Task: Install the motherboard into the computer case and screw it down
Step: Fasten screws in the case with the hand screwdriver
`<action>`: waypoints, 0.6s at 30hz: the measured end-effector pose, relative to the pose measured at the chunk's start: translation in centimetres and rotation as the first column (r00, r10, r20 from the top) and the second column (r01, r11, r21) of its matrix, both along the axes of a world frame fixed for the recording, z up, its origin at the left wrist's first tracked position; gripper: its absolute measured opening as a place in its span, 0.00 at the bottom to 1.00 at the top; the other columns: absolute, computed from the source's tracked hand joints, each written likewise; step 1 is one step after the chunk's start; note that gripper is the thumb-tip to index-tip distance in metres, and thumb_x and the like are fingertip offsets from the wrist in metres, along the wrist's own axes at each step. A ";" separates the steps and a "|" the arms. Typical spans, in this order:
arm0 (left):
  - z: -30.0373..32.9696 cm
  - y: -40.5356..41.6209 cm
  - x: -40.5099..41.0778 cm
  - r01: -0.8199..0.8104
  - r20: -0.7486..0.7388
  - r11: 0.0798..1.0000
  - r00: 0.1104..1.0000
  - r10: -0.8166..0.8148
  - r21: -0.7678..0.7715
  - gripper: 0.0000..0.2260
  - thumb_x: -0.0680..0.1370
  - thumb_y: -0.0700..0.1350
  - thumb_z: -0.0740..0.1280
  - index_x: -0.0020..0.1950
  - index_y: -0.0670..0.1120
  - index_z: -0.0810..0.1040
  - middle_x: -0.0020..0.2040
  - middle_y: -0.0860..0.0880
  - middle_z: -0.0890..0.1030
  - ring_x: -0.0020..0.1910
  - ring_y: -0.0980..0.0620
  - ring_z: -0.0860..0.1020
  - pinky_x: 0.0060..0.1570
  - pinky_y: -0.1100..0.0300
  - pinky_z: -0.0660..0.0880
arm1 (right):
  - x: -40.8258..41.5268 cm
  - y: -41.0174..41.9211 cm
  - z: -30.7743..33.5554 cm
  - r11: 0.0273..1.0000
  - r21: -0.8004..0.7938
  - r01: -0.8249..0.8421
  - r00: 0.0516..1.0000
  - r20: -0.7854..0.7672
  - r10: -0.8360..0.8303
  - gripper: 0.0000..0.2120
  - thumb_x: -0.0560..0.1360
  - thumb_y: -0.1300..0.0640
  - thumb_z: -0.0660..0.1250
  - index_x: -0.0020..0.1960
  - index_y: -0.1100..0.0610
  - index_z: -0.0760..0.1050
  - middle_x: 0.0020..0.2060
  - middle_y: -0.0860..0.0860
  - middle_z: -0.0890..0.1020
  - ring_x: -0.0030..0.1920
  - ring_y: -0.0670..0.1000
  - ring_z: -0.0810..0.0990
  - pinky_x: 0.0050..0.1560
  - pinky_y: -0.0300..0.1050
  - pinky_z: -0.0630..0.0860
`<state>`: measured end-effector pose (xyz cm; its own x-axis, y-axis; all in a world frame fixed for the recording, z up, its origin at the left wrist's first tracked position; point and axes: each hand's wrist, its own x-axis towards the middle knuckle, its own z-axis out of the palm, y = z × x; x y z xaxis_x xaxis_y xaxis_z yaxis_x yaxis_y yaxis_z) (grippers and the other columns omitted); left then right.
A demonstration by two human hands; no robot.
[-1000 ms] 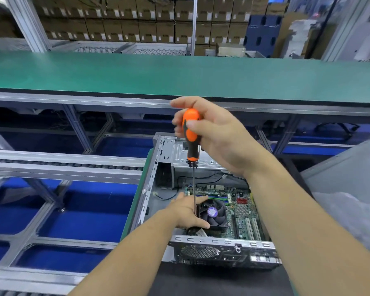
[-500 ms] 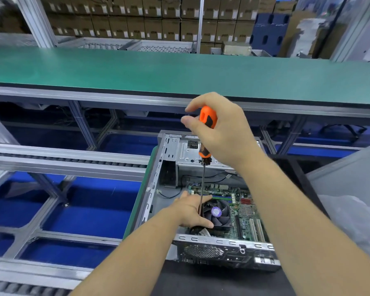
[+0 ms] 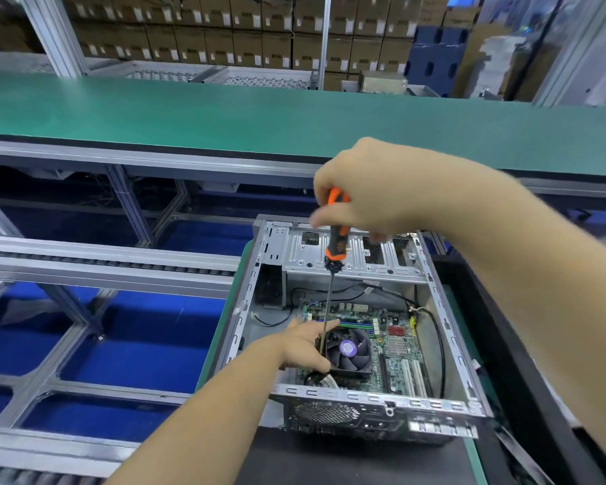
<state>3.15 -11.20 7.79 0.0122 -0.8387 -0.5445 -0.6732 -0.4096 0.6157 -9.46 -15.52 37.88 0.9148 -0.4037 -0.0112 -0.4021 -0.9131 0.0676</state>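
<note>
While a screw near the left edge of the green printed motherboard point(image 3: 382, 339) is driven, the orange-and-black-handled screwdriver point(image 3: 336, 236) is gripped at its handle by the curled fingers of the right hand point(image 3: 371, 190). Its thin steel shaft is steadied beside the black cooling fan point(image 3: 348, 350) by the left hand point(image 3: 303, 346), fingers extended. The board is seated flat on the floor of the open grey sheet-metal computer case point(image 3: 445, 330), near its rear panel. For a sound result, the shaft should be kept upright over the screw, which is hidden, pressed lightly downward, and kept clear of the loose black cables point(image 3: 438, 339).
</note>
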 end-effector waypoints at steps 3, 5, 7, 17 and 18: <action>0.5 0.3 0.5 -0.068 -0.019 0.997 0.998 0.068 -0.022 0.41 0.74 0.39 0.68 0.81 0.61 0.53 0.78 0.46 0.61 0.77 0.33 0.56 0.69 0.38 0.65 | 0.1 -0.1 -0.2 0.974 -0.204 0.097 0.992 -0.065 -0.112 0.24 0.81 0.35 0.58 0.43 0.55 0.71 0.34 0.49 0.70 0.34 0.52 0.71 0.34 0.47 0.67; 0.6 0.4 0.7 -0.105 0.053 0.990 0.992 0.111 -0.093 0.36 0.73 0.36 0.67 0.78 0.56 0.61 0.75 0.46 0.63 0.76 0.38 0.59 0.69 0.43 0.67 | -0.4 -0.1 0.2 0.997 -0.067 0.049 0.991 -0.121 -0.057 0.16 0.80 0.39 0.64 0.56 0.52 0.73 0.38 0.44 0.69 0.40 0.48 0.73 0.42 0.46 0.71; 0.3 0.4 0.9 -0.182 0.099 0.967 0.974 0.202 -0.181 0.21 0.73 0.34 0.66 0.63 0.50 0.70 0.62 0.43 0.71 0.62 0.44 0.71 0.55 0.53 0.72 | -0.9 0.0 0.6 0.990 0.138 -0.010 0.996 -0.083 0.021 0.11 0.79 0.49 0.69 0.58 0.50 0.72 0.37 0.42 0.73 0.36 0.38 0.75 0.37 0.34 0.69; 0.2 1.8 1.1 -0.111 0.051 0.980 0.993 0.103 0.164 0.07 0.73 0.47 0.77 0.47 0.45 0.86 0.47 0.49 0.84 0.48 0.50 0.81 0.38 0.62 0.74 | -1.1 -0.1 0.2 0.990 0.134 0.037 0.996 -0.090 -0.025 0.14 0.81 0.48 0.66 0.64 0.50 0.70 0.56 0.49 0.73 0.49 0.51 0.79 0.53 0.52 0.76; 0.2 1.8 1.2 -0.127 0.056 0.977 0.991 0.119 0.173 0.09 0.73 0.47 0.77 0.49 0.44 0.86 0.50 0.48 0.84 0.52 0.49 0.81 0.39 0.62 0.74 | -1.2 0.0 0.3 0.977 0.212 -0.007 0.999 -0.046 0.017 0.10 0.81 0.52 0.67 0.60 0.49 0.72 0.52 0.47 0.76 0.44 0.47 0.81 0.48 0.48 0.77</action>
<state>4.40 -9.41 8.02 0.1367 -0.7203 -0.6800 -0.6364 -0.5900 0.4970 -10.66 -15.55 38.16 0.9161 -0.3764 -0.1384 -0.3919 -0.9135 -0.1096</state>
